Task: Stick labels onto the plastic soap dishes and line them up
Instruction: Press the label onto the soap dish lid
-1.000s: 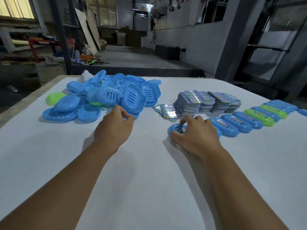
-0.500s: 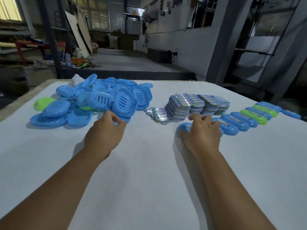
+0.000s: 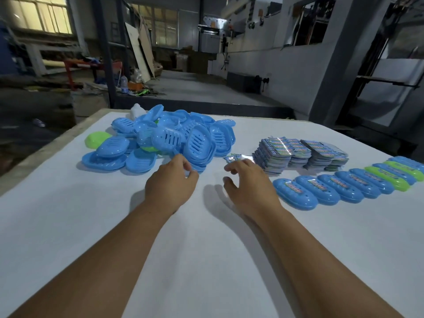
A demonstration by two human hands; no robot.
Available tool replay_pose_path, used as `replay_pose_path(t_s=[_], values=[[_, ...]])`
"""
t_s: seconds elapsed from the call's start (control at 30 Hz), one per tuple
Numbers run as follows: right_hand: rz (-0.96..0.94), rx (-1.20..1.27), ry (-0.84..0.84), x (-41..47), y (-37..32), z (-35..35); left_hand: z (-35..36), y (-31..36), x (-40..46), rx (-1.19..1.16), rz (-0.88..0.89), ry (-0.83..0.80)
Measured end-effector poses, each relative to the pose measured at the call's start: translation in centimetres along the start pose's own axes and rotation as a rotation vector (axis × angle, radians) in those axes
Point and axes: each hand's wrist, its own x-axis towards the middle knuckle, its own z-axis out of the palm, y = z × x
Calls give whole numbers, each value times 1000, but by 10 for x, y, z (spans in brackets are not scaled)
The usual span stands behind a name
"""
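Observation:
A heap of blue plastic soap dishes (image 3: 174, 141) with a green one (image 3: 97, 139) at its left lies at the back left of the white table (image 3: 206, 249). My left hand (image 3: 171, 183) hovers at the heap's front edge, fingers loosely curled, holding nothing I can see. My right hand (image 3: 247, 184) is spread just left of the labelled row, fingertips near a few loose labels (image 3: 234, 158). Stacks of printed labels (image 3: 300, 154) stand behind. A row of labelled dishes (image 3: 344, 187), blue with two green, runs off to the right; its nearest dish (image 3: 294, 193) lies free.
The table's left edge (image 3: 46, 145) runs diagonally past the green dish. A white object (image 3: 137, 110) pokes out behind the heap. Beyond the table is a workshop floor with a steel post (image 3: 104, 53), boards and clutter.
My right hand has let go of the labelled blue dish, now at the near end of the row, and moved left toward the loose labels. My left hand stays by the heap.

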Motion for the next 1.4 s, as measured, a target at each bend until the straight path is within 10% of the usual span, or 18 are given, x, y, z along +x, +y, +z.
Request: replay_pose_path(t_s=[1.4], values=[[215,749,84,55,-28,36,-2,-6,2,-198,150,64]])
